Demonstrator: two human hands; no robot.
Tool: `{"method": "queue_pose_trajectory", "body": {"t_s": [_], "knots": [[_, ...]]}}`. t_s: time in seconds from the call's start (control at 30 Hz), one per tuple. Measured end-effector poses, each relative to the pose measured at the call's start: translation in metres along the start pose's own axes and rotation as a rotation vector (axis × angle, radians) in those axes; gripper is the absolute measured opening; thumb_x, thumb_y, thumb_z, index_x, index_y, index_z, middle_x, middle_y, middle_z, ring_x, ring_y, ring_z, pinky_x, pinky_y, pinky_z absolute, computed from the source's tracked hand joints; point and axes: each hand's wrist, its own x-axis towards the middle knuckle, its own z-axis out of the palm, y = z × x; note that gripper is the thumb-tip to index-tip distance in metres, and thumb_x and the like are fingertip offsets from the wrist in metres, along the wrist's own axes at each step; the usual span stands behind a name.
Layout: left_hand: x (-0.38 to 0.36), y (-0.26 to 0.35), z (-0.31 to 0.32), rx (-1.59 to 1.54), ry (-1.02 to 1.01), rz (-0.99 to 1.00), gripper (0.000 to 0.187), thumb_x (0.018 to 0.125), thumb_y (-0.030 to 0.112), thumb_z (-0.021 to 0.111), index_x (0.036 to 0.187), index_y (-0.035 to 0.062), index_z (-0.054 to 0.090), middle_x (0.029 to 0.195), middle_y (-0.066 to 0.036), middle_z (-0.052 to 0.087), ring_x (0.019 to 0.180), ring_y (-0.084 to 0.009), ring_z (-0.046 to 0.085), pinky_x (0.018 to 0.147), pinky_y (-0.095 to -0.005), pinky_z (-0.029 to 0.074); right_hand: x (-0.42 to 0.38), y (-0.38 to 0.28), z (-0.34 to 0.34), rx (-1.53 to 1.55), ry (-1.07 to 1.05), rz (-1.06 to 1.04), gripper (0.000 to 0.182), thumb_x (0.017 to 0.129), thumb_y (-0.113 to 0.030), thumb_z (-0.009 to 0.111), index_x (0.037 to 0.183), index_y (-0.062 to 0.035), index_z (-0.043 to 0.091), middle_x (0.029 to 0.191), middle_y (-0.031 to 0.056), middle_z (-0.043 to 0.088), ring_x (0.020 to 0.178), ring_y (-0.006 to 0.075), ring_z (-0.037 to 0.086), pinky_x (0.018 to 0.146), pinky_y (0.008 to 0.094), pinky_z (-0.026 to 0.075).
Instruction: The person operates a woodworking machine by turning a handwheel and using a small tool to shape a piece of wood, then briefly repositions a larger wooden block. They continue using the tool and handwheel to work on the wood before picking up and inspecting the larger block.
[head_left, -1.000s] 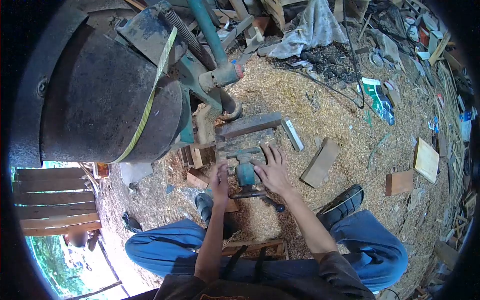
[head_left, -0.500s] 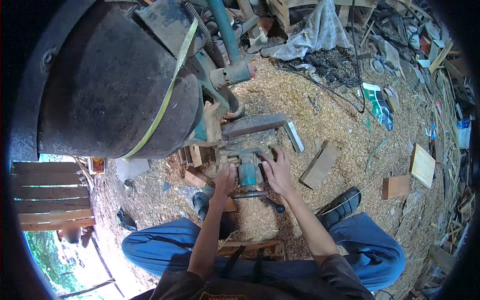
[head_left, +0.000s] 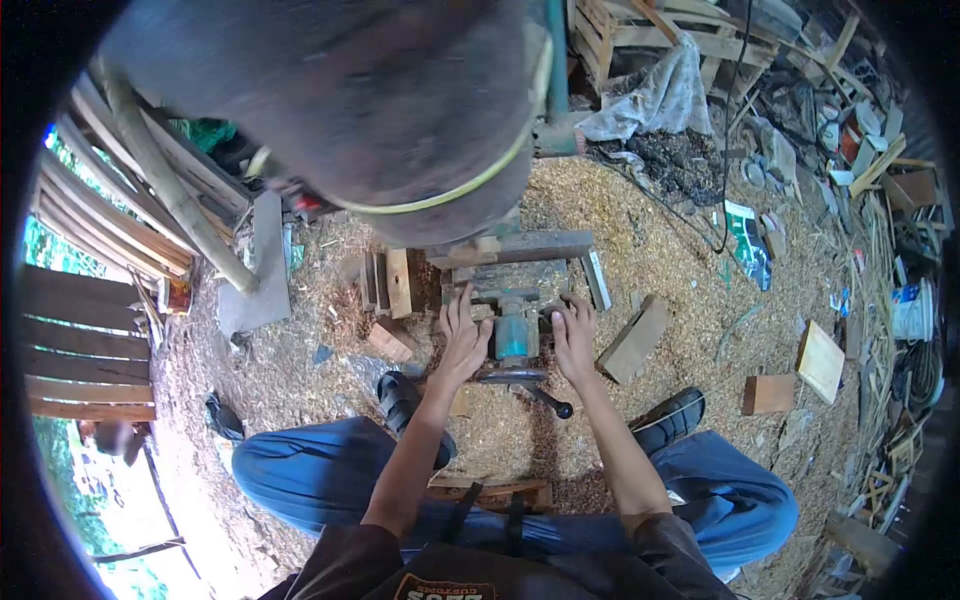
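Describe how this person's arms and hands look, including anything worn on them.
The left hand and right hand are ungloved, five-fingered, with no watch or bracelet visible. The forearms are bare below short, dark sleeves. These belong to a dark shirt with an orange-edged print on its front.

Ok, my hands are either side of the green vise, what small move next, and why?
Perhaps bring your right hand toward you, onto the black-knobbed handle of the green vise: it juts out on that side, and neither that hand nor your left hand is on it.
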Motion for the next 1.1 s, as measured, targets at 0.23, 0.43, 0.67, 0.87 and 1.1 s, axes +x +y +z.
{"method": "queue_pose_trajectory", "body": {"t_s": [0.23,0.43,0.67,0.87,1.1], "knots": [[-0.003,-0.008,-0.008,-1.190,-0.238,-0.027,0.076,0.104,0.062,0.020,0.149,0.0036,0.040,0.166,-0.016,0.010,0.153,-0.0382,0.001,0.122,-0.0568,-0.004,-0.011,-0.007,-0.013,-0.093,-0.032,-0.038,0.036,0.105,-0.027,0.047,0.109,0.0044,0.065,0.129,0.0225,0.056,0.125,0.0423,0.044,0.109,0.0500,0.034],[-0.009,-0.019,-0.006,-1.328,-0.189,-0.090,0.071,0.106,0.058,0.019,0.131,0.0114,0.066,0.167,-0.016,0.009,0.154,-0.0345,-0.001,0.122,-0.0574,-0.005,-0.030,-0.020,-0.028,-0.148,-0.094,-0.052,0.034,0.104,-0.026,0.050,0.112,0.0038,0.064,0.123,0.0226,0.058,0.120,0.0413,0.047,0.107,0.0490,0.035],[-0.018,-0.001,0.015,-1.386,-0.161,-0.117,0.059,0.107,0.054,0.025,0.135,0.0215,0.065,0.166,-0.018,0.011,0.154,-0.0369,0.001,0.122,-0.0590,-0.003,-0.040,-0.037,-0.035,-0.217,-0.127,-0.021,0.032,0.104,-0.024,0.051,0.108,0.0038,0.067,0.111,0.0205,0.065,0.106,0.0380,0.057,0.095,0.0456,0.042],[-0.008,-0.026,-0.010,-1.279,-0.236,-0.053,0.055,0.106,0.053,0.033,0.129,0.0191,0.069,0.167,-0.016,0.011,0.154,-0.0362,0.006,0.122,-0.0598,0.000,-0.053,-0.031,-0.028,-0.099,-0.161,0.116,0.038,0.106,-0.029,0.049,0.110,0.0042,0.066,0.112,0.0221,0.063,0.108,0.0385,0.056,0.095,0.0443,0.043],[-0.008,-0.007,-0.001,-1.078,-0.032,-0.037,0.053,0.105,0.050,0.036,0.122,0.0159,0.073,0.167,-0.015,0.016,0.153,-0.0351,0.014,0.121,-0.0617,0.005,-0.063,-0.012,-0.027,-0.050,-0.141,0.134,0.037,0.106,-0.029,0.049,0.109,0.0050,0.065,0.104,0.0212,0.065,0.101,0.0364,0.060,0.091,0.0423,0.046]]}}
